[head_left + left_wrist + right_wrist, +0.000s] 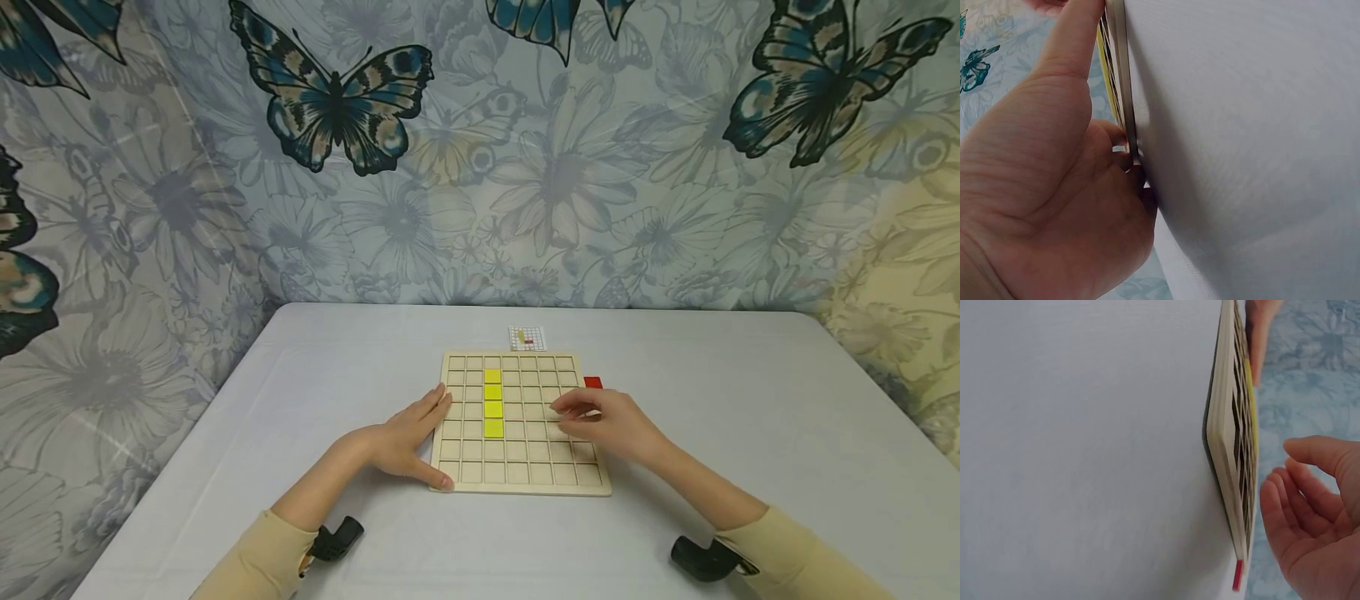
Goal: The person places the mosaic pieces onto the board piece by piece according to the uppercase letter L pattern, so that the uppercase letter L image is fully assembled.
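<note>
A wooden grid board point(517, 473) lies flat on the table, with several yellow square tiles point(492, 409) in one upright column left of its middle. My left hand point(401, 437) rests against the board's left side, fingers stretched along the edge and thumb at the near left corner. Over the right part of the grid hovers my right hand point(611, 421), its fingers loosely bent. The right wrist view shows a gap between thumb and fingers and nothing held there. A red tile point(593, 382) lies just beyond the board's right edge, partly behind that hand.
Behind the board's far edge lies a small card point(527, 337) printed with a coloured grid pattern. A white cloth point(360, 350) covers the table. Butterfly-patterned fabric point(450, 208) hangs behind and to the sides. Each wrist wears a black camera mount point(705, 558).
</note>
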{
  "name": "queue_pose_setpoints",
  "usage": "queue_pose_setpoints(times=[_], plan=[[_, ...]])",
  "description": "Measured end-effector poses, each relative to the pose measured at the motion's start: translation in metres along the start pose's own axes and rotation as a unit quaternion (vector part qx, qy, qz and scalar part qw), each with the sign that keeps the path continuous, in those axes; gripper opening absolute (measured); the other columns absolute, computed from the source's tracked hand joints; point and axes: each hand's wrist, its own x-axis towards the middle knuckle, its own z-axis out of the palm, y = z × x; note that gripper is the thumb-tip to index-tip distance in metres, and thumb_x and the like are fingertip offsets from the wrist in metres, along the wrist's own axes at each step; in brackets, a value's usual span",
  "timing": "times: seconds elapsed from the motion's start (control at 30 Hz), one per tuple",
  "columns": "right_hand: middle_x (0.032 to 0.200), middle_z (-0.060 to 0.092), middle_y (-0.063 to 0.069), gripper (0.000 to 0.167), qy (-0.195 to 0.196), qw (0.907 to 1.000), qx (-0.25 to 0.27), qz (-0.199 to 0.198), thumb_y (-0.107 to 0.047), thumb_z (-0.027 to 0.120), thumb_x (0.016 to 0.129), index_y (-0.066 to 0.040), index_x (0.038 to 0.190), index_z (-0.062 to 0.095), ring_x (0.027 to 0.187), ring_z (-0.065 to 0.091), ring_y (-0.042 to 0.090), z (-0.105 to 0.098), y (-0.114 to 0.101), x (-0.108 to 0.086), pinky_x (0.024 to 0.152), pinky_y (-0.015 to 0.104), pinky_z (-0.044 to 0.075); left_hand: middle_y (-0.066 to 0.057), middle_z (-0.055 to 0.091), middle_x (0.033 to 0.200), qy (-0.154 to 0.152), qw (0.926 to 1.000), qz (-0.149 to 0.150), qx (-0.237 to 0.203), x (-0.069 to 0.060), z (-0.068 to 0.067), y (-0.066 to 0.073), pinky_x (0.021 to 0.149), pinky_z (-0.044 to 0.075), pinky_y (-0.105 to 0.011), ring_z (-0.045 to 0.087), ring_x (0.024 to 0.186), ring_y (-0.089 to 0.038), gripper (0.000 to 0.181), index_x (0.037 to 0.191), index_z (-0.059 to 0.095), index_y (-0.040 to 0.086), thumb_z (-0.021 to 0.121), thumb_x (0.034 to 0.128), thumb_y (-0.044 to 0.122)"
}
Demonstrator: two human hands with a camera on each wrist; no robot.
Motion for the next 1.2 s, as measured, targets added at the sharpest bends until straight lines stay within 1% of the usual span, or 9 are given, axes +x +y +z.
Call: queue_pose_setpoints(times=[0.07,0.2,0.3,0.5,0.67,0.77,0.97,1.07,1.2], plan=[[0.102,0.069,-0.001,0.023,0.006,1.0000,-0.001,0.004,-0.017,0.073,0.087,-0.011,0.110,0.072,0.092,0.064,0.014,-0.005,0.002,-0.003,0.082,0.027,0.053,-0.016,-0.008,0.162,0.000,1.0000,-0.001,0.002,0.000,0.000,0.000,0.118,0.011,-0.048,-0.003,0.148,-0.030,0.120,0.156,0.004,0.002,0.076,0.0769,0.058],[0.103,0.070,0.002,0.024,0.020,0.9998,0.001,-0.005,-0.015,0.073,0.087,-0.009,0.111,0.071,0.095,0.064,0.017,-0.016,0.007,-0.011,0.083,0.026,0.054,-0.016,-0.007,0.162,-0.002,1.0000,-0.003,0.003,0.000,0.000,0.000,0.118,0.010,-0.048,-0.003,0.148,-0.029,0.120,0.156,0.004,0.002,0.076,0.0768,0.058],[0.105,0.070,0.003,0.025,0.033,0.9993,-0.011,-0.014,-0.015,0.073,0.088,-0.008,0.112,0.071,0.097,0.063,0.019,-0.023,0.012,-0.016,0.083,0.026,0.054,-0.015,-0.007,0.162,-0.002,1.0000,-0.003,0.001,0.000,0.000,0.000,0.118,0.010,-0.048,-0.003,0.148,-0.029,0.120,0.156,0.004,0.002,0.076,0.0768,0.058],[0.108,0.069,-0.001,0.025,0.056,0.9968,-0.057,0.010,-0.017,0.074,0.088,-0.012,0.112,0.071,0.099,0.061,0.020,-0.035,0.025,-0.026,0.084,0.030,0.054,-0.016,-0.008,0.162,-0.002,1.0000,0.001,0.000,0.000,0.000,0.000,0.118,0.010,-0.049,-0.004,0.148,-0.030,0.120,0.156,0.004,0.002,0.076,0.0773,0.057],[0.108,0.069,0.002,0.026,0.068,0.9945,-0.077,0.016,-0.016,0.074,0.087,-0.010,0.112,0.070,0.098,0.061,0.021,-0.043,0.032,-0.033,0.083,0.033,0.055,-0.017,-0.007,0.162,-0.001,1.0000,0.004,0.001,0.000,0.000,-0.001,0.118,0.010,-0.049,-0.004,0.148,-0.030,0.120,0.156,0.004,0.001,0.076,0.0772,0.057],[0.107,0.069,0.003,0.026,0.072,0.9933,-0.088,0.017,-0.015,0.075,0.087,-0.009,0.112,0.070,0.096,0.061,0.021,-0.046,0.035,-0.036,0.081,0.030,0.055,-0.017,-0.008,0.162,-0.001,1.0000,0.005,0.001,0.001,0.001,-0.002,0.117,0.010,-0.050,-0.004,0.148,-0.030,0.122,0.156,0.004,0.001,0.075,0.0764,0.059],[0.105,0.069,0.003,0.027,0.076,0.9913,-0.105,0.024,-0.014,0.076,0.085,-0.008,0.110,0.071,0.094,0.060,0.020,-0.052,0.043,-0.042,0.077,0.021,0.053,-0.011,-0.011,0.162,0.000,1.0000,-0.002,0.007,0.001,0.003,-0.005,0.118,0.009,-0.046,-0.007,0.148,-0.026,0.124,0.157,0.001,0.005,0.074,0.0748,0.064],[0.105,0.070,0.004,0.028,0.073,0.9904,-0.114,0.026,-0.013,0.077,0.083,-0.006,0.110,0.071,0.094,0.060,0.021,-0.055,0.047,-0.044,0.077,0.023,0.053,-0.013,-0.010,0.162,0.004,1.0000,0.001,0.001,0.001,0.002,-0.004,0.118,0.009,-0.047,-0.006,0.148,-0.027,0.124,0.157,0.003,0.004,0.074,0.0743,0.064],[0.105,0.070,0.005,0.030,0.068,0.9894,-0.127,0.022,-0.010,0.077,0.082,-0.005,0.110,0.070,0.094,0.062,0.023,-0.057,0.051,-0.048,0.079,0.029,0.055,-0.016,-0.008,0.162,0.004,1.0000,0.007,-0.006,-0.001,0.000,-0.002,0.117,0.010,-0.050,-0.005,0.148,-0.031,0.124,0.156,0.004,0.001,0.075,0.0747,0.063]])
